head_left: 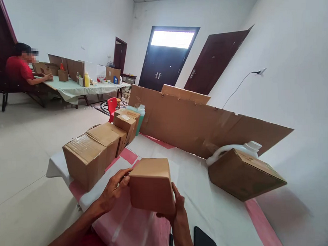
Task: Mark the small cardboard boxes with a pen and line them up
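Between my hands is a small cardboard box (152,190), tilted a little above the cloth-covered table. My left hand (114,187) touches its upper left edge with fingers and thumb. From the right, my right hand (178,206) grips the box, fingers along its right side and some under its lower edge. To the left, several closed cardboard boxes (87,154) stand in a row along the table's edge. A dark phone (205,241) lies near my right forearm, and a pen (171,241) lies close to it.
A cardboard panel (185,123) stands across the table's back. At right, a larger carton (245,176) sits before a white jug (251,145). A bottle of green liquid (139,122) stands behind the left boxes. Beyond, a person in red (19,71) sits at another table (70,93).
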Demonstrator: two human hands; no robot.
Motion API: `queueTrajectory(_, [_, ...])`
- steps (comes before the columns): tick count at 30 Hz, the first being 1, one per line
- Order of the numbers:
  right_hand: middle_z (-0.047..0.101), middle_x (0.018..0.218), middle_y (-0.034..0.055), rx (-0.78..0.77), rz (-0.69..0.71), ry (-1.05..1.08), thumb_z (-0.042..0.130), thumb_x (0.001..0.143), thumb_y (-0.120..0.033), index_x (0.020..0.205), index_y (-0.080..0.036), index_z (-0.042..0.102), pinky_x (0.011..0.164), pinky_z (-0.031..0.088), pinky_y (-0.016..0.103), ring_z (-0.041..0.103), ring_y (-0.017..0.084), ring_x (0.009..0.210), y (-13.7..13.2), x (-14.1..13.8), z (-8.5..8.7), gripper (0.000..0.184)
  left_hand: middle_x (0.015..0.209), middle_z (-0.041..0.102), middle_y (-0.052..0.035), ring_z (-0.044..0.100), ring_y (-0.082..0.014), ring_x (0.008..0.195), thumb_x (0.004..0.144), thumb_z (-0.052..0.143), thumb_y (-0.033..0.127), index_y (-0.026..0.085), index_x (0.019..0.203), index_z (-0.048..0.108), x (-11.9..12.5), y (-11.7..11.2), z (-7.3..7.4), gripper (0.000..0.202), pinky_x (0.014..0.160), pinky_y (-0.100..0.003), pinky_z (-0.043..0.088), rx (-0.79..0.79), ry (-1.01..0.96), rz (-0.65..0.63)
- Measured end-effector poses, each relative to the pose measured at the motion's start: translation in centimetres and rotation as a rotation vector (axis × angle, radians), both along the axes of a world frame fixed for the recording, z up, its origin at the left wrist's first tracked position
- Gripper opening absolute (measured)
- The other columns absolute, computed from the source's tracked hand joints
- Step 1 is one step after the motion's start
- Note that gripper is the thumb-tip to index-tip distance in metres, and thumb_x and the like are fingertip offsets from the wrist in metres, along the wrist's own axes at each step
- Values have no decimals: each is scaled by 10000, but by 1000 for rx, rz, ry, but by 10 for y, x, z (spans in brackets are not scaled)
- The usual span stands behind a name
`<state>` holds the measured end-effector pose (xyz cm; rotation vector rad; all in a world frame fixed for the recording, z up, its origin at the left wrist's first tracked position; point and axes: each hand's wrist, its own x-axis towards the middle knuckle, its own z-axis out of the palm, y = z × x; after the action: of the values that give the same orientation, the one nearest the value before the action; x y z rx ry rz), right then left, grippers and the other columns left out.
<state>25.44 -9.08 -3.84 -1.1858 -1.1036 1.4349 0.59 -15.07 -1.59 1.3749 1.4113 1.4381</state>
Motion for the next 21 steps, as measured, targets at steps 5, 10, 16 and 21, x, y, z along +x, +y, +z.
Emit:
queueTrajectory(5, [692, 731, 40, 11, 77, 69, 345, 738, -1012, 1033, -238, 665, 492, 475, 300, 658, 233, 670, 68, -29, 8, 888, 1379, 633, -135, 624, -277, 1218, 1018, 455, 564, 227, 1496, 528, 8, 37, 7, 589, 1059, -440, 512, 133, 30, 116])
queueTrajectory(10, [591, 615, 14, 27, 209, -100, 115, 727, -1026, 850, -216, 581, 412, 311, 231, 581, 155, 466, 158, -95, 21, 943, 1537, 519, -164, 463, -304, 1449, 1006, 417, 627, 205, 1534, 441, -15, 89, -9, 676, 1215, -506, 364, 83, 40, 357])
queueTrajectory(16, [589, 667, -16, 72, 231, -160, 270, 841, -937, 1134, -208, 622, 415, 393, 240, 622, 175, 499, 200, -152, 12, 861, 1368, 576, -220, 602, -351, 1236, 921, 438, 757, 127, 1597, 277, -29, 120, -32, 938, 1093, -562, 473, -4, 20, 471])
queueTrajectory(21, [704, 884, 55, 177, -27, -237, 411, 823, -896, 1155, -232, 651, 646, 578, 379, 692, 218, 699, 202, -89, -14, 779, 1384, 559, -175, 607, -368, 1206, 872, 516, 774, 206, 1590, 295, -8, 95, -79, 942, 1026, -575, 512, -14, 106, 515])
